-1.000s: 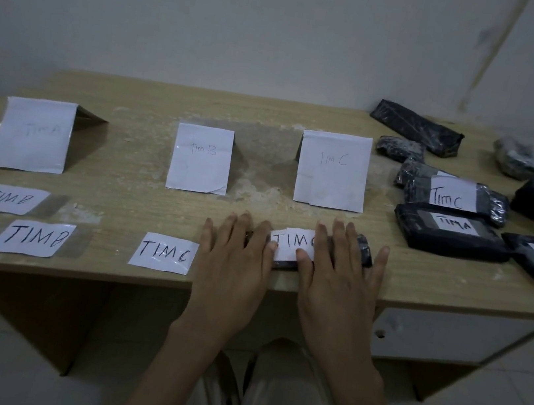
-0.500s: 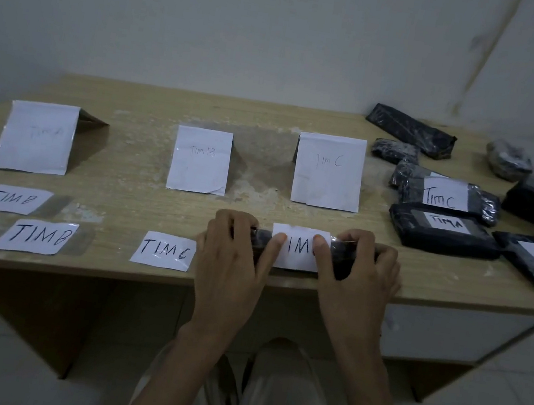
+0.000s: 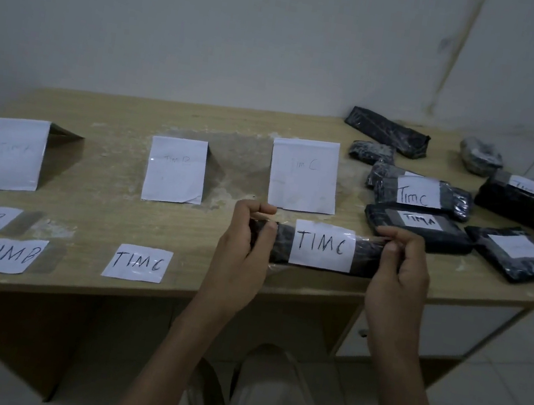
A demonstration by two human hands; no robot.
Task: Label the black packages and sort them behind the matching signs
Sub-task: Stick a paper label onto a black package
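1. Your left hand [image 3: 247,234] grips the left end of a long black package [image 3: 364,258], fingers curled round it.
2. Your right hand [image 3: 398,267] grips the right end in the same way, with the fingertips pinched at the top edge.
3. The package lies crosswise between your hands, over the near part of the wooden table [image 3: 102,205], just in front of the standing TIM C sign [image 3: 303,175]. A white TIMC label [image 3: 322,245] covers its middle.
4. Two more signs stand to the left: the TIM B sign [image 3: 175,169], then the TIM A sign [image 3: 4,152].
5. Loose labels lie flat near the front edge: two TIMB labels [image 3: 1,254] at far left, and one spare TIMC label [image 3: 138,263] beside your left hand.
6. At the right sits a cluster of black packages, among them a TIMC-marked package [image 3: 419,195] and a TIMA-marked package [image 3: 418,226], the latter just behind your right hand.
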